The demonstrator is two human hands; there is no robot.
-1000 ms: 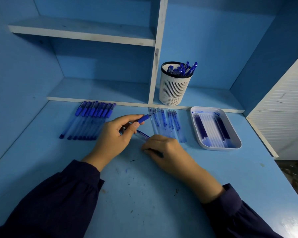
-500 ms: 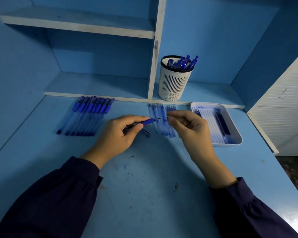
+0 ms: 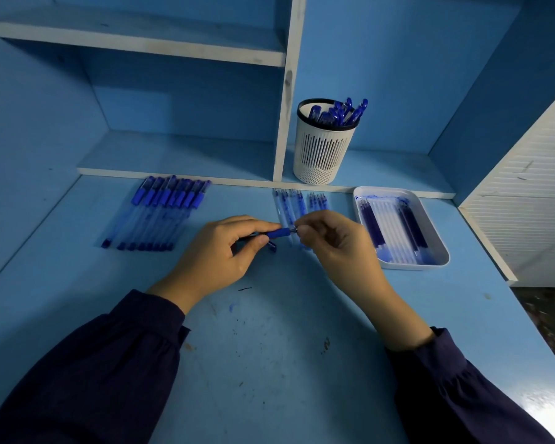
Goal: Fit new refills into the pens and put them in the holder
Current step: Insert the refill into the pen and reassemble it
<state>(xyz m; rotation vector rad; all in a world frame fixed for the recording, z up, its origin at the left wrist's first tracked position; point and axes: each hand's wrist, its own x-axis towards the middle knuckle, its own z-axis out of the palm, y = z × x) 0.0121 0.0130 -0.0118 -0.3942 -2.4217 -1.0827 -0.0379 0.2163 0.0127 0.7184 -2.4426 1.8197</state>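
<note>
**Two hands on one pen at the blue counter**

The person's left hand [image 3: 225, 251] is curled around a pen [image 3: 277, 233], thumb on top and fingers under, so that only its dark blue grip section sticks out toward the right. The right hand [image 3: 337, 248] meets it there, thumb and forefinger pinched together on the small metal tip end of that same pen. The pen is held level, a little above the counter [image 3: 269, 347], roughly in the middle.

Just behind the hands lies a row of clear tubes [image 3: 297, 203] streaked with blue (barrels or refills, I can't tell which). Off to the left, a tidy row of capped pens [image 3: 161, 216] lies side by side. To the right sits a white tray [image 3: 414, 267] with refills [image 3: 394, 229] lined up inside, some dark blue, some pale.

The holder [image 3: 324, 149], a white slotted cup with a black rim, stands on the low shelf [image 3: 180, 152] behind, several blue pens [image 3: 340, 112] upright in it.
</note>
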